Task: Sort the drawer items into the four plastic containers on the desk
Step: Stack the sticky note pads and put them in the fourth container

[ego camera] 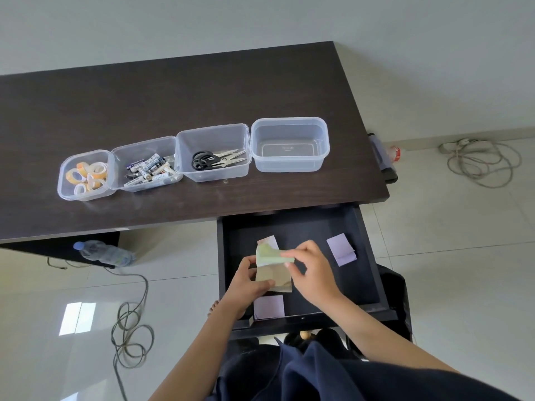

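Over the open black drawer (367,264), my left hand (246,287) grips a small stack of sticky-note pads (275,277) from below. My right hand (311,267) pinches a green pad (273,256) on top of that stack. Two purple pads lie in the drawer, one at the right (341,249) and one at the front (269,306). On the desk stand four clear containers in a row: tape rolls (84,176), batteries (146,169), scissors (214,157), and an empty one (289,144) at the right.
The dark wooden desk (173,96) runs left to right. A plastic water bottle (105,253) lies under it on the tiled floor. Cables coil on the floor at the left (130,328) and far right (483,162). A dark chair (396,299) stands beside the drawer.
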### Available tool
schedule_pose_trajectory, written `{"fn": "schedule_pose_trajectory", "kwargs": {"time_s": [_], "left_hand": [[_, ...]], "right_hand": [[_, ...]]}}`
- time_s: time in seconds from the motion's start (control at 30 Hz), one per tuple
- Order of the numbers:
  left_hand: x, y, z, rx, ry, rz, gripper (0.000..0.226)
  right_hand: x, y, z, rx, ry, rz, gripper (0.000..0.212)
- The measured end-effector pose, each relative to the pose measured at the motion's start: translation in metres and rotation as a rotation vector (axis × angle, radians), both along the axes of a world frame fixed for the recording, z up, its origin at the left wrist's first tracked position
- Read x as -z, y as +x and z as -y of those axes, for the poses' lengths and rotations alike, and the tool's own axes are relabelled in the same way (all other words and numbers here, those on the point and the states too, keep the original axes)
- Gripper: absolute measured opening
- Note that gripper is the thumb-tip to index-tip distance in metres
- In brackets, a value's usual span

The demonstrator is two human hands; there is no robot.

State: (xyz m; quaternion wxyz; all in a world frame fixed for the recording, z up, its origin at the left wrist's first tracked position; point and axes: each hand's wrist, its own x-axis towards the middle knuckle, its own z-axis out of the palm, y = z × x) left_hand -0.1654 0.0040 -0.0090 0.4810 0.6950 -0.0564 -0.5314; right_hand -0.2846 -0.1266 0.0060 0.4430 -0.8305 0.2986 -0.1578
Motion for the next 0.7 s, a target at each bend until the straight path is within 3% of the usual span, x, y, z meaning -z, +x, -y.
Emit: {"fn": "schedule_pose_trajectory", "kwargs": {"time_s": [0.33,0.47,0.7], "left_hand": [[-0.005,-0.003,0.010,-0.072,-0.092,-0.029,0.061],[-0.006,-0.005,0.014,-0.062,-0.102,0.034,0.062],[-0.009,-0.006,0.017,-0.099,-0.129,0.083,0.064]], "right_hand": [[0.005,-0.007,0.002,0.015,0.233,-0.035,0.019],[0.002,-0.001,0.001,0.218,0.348,-0.055,0.009],[0.002,0.004,-0.002,0.359,0.472,-0.060,0.019]]}}
